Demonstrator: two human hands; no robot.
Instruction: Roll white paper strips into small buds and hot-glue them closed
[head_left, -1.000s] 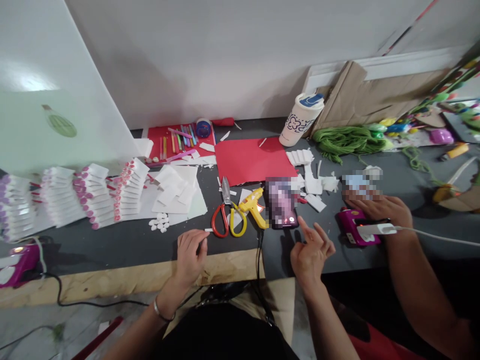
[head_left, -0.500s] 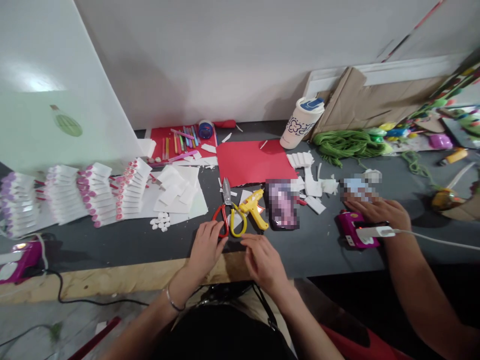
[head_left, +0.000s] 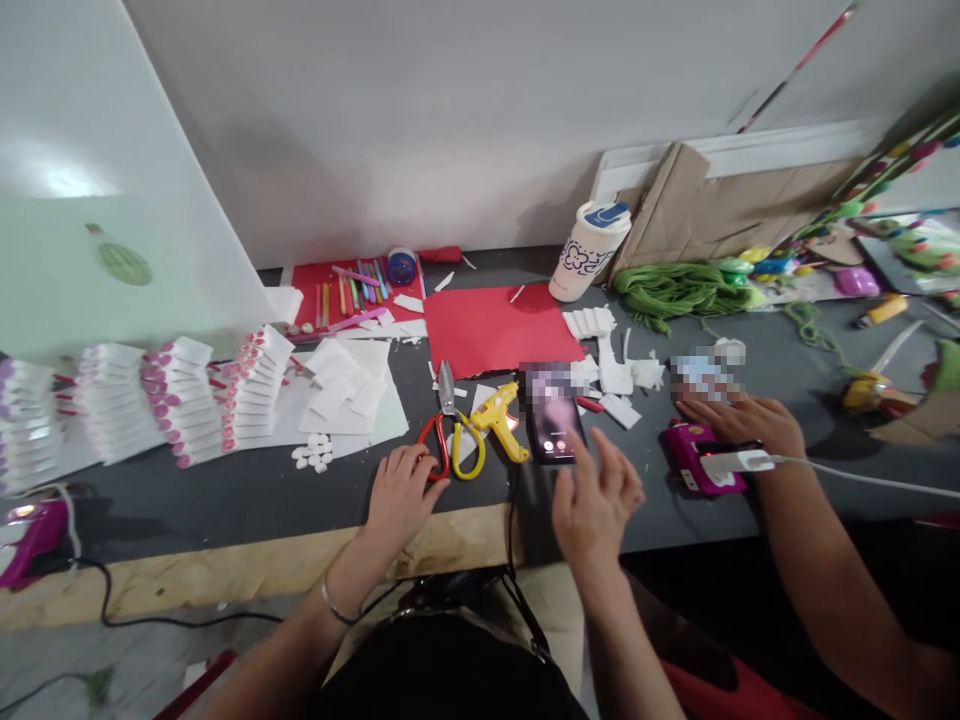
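My left hand (head_left: 403,497) lies on the dark table, fingers loosely extended, beside the red handle of a pair of scissors (head_left: 454,435). Its fingertips come up to that handle; I cannot tell whether they touch it. My right hand (head_left: 596,505) is open, its fingers spread over the lower edge of a smartphone (head_left: 555,412). The phone's screen is lit, with round buttons near the bottom, and its upper part is blurred. One fingertip is close to those buttons; contact is unclear. Between scissors and phone lies a yellow glue gun (head_left: 502,420).
Another person's hand (head_left: 742,425) rests at right beside a magenta power strip (head_left: 701,458). A tumbler (head_left: 590,250), green yarn (head_left: 679,293) and red sheet (head_left: 499,328) lie toward the back. Small white discs (head_left: 311,452) and fanned white strips (head_left: 259,395) are at left.
My right hand has moved right and forward, from near the scissors to the phone, with fingers spreading. The phone's screen now shows buttons. My left hand stays by the scissors.
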